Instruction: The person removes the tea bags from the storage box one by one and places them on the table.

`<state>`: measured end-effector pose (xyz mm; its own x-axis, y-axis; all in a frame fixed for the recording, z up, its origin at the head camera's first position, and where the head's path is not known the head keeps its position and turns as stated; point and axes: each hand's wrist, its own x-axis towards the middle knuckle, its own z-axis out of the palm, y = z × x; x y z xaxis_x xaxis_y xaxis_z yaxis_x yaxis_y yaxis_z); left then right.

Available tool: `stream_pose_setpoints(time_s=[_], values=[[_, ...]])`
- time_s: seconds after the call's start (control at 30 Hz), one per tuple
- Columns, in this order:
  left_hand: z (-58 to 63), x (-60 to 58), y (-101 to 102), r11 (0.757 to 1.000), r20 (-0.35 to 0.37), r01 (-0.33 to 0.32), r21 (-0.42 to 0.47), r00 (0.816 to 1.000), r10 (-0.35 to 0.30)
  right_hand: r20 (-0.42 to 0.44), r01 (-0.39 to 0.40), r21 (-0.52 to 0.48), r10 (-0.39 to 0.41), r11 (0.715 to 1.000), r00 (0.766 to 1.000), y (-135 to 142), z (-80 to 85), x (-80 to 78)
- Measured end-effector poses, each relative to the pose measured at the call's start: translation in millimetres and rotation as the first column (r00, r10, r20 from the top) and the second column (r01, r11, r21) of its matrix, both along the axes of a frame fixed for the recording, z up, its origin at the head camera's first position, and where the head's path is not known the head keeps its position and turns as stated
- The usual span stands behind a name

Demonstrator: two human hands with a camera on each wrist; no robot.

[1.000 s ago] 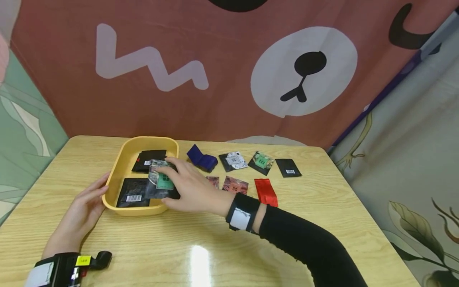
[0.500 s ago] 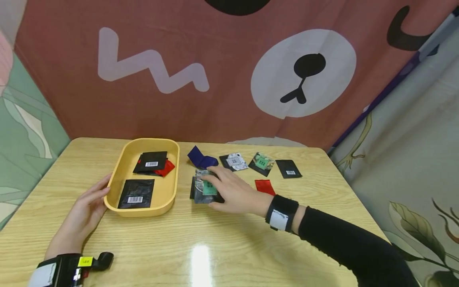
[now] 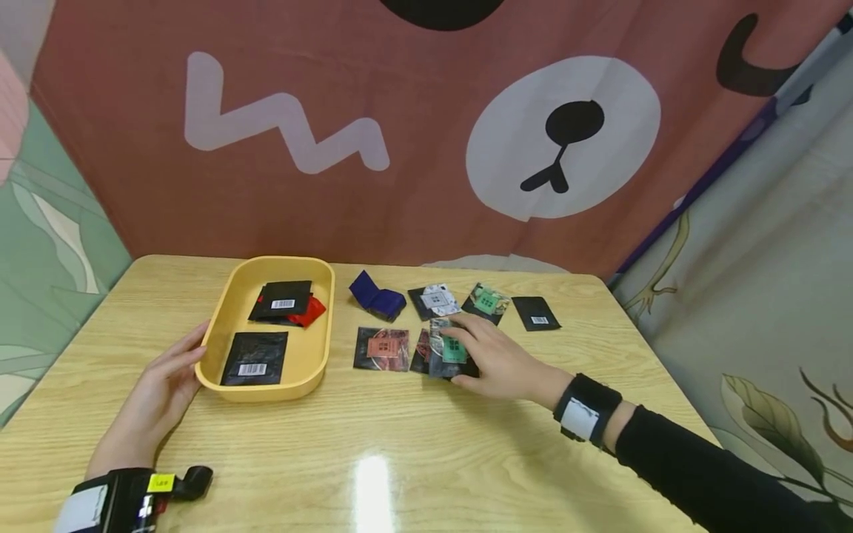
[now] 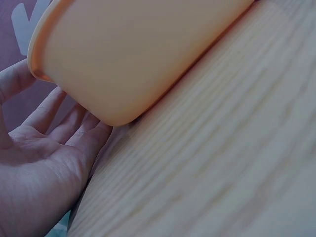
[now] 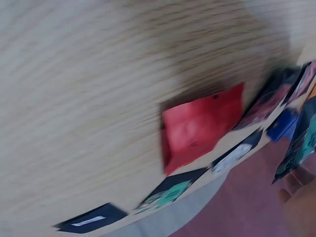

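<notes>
In the head view my right hand (image 3: 503,361) pinches a dark sachet with a green label (image 3: 455,350), held over a sachet with a pink-red label that it partly covers. At the edge of the right wrist view, the held sachet (image 5: 301,143) shows between my fingers. My left hand (image 3: 163,385) grips the left side of a yellow tray (image 3: 313,377). From the left wrist, fingers of the left hand (image 4: 49,163) lie against the tray's outer wall (image 4: 128,64). Inside the tray are black sachets, one with a barcode (image 3: 253,359), and a red packet (image 3: 309,312).
A pink-labelled sachet (image 3: 382,349) lies right of the tray. Behind are a folded blue packet (image 3: 378,296), a white-patterned sachet (image 3: 435,300), a green-labelled sachet (image 3: 486,302) and a black one (image 3: 536,314). A red packet (image 5: 202,126) shows in the right wrist view.
My right hand has carried the green-labelled sachet from over the tray to the right, above the pink-labelled sachets. The left hand stays at the tray.
</notes>
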<state>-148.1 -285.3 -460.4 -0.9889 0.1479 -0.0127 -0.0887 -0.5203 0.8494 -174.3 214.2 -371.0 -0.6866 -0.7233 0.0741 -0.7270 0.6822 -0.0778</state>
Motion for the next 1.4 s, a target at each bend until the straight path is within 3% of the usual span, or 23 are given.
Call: stream_pose_setpoints(time_s=[0.57,0.9,1.1,1.4], values=[[5.0,0.8,0,1.000,0.011,-0.012,-0.011,1.000,0.012,0.023,0.114,-0.053,-0.113,0.992,0.993,72,7.9,7.5],[6.4,1.4,1,1.000,0.002,-0.017,0.018,1.000,0.017,0.069,0.207,-0.061,-0.203,0.976,0.977,106,6.8,6.7],[6.0,1.7,0,0.999,0.028,-0.027,-0.027,0.999,0.028,0.102,0.260,-0.042,-0.255,0.965,0.962,115,5.0,4.7],[4.8,3.3,2,0.999,0.010,-0.028,-0.018,1.000,0.028,0.156,0.236,0.009,-0.235,0.972,0.959,128,-5.5,0.8]])
